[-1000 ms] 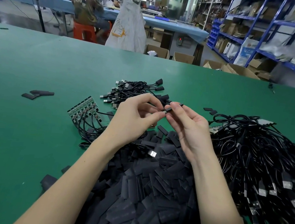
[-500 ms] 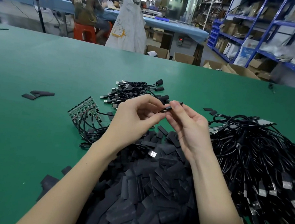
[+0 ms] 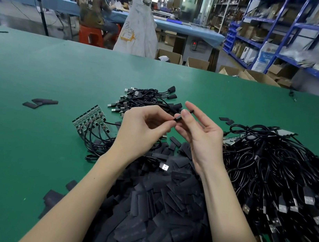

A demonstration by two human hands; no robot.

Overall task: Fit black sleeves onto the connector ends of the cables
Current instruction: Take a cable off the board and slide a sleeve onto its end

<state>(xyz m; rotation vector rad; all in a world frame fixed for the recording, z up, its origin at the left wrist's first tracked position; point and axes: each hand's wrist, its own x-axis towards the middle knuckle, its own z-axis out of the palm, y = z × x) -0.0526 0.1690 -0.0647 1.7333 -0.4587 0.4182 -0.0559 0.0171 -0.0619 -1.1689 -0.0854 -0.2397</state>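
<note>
Above the green table my left hand and my right hand meet at the fingertips. Between them they pinch one black sleeve that sits on a cable's connector end; the connector itself is hidden inside. My right index finger sticks out straight. Below my wrists lies a big heap of loose black sleeves. A thick pile of black cables with bare USB plugs fills the right side.
A small bunch of sleeved cables lies just beyond my hands. Cables with green circuit-board ends fan out at the left. A few stray sleeves lie farther left. People sit at a blue table behind; shelves stand at right.
My right fingers have spread, the index finger now straight, and the sleeve has slid a little farther between the fingertips. The hands stay in the same place.
</note>
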